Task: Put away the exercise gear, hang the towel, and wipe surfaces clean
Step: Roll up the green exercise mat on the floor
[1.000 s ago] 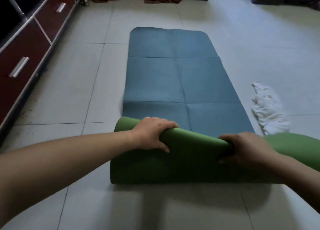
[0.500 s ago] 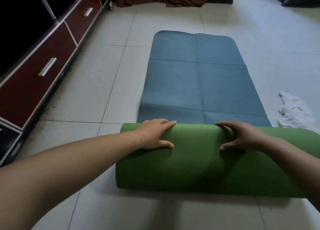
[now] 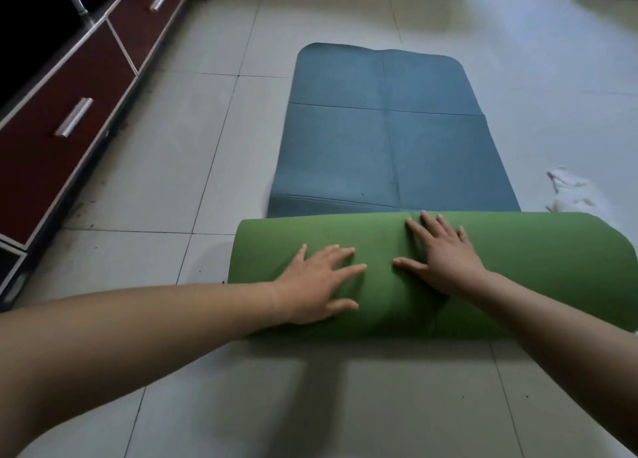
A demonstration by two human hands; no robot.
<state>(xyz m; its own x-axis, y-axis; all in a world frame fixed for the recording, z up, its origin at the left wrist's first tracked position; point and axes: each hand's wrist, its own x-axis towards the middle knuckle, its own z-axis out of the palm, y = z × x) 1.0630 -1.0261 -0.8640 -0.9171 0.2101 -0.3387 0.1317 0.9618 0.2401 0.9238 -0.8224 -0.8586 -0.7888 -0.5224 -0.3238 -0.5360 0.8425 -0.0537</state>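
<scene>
Along the left wall runs a low cabinet (image 3: 65, 112) with dark red drawer fronts and metal bar handles. On the tiled floor (image 3: 165, 167) beside it lies the exercise mat (image 3: 386, 140), its blue face up and flat at the far end, its near end turned over into a thick green roll (image 3: 535, 271) lying crosswise (the green is the mat's underside). The left hand (image 3: 319, 281) rests palm down on the roll's near slope, fingers spread, its grip released and closed on nothing. Just beside it, the right hand (image 3: 442, 254) lies flat a little higher on the roll, fingertips reaching the crest, grip likewise slack. Both forearms extend from the near edge. Beyond the roll's right end a crumpled white towel (image 3: 569, 190) sits on the floor, near the mat's right edge.
</scene>
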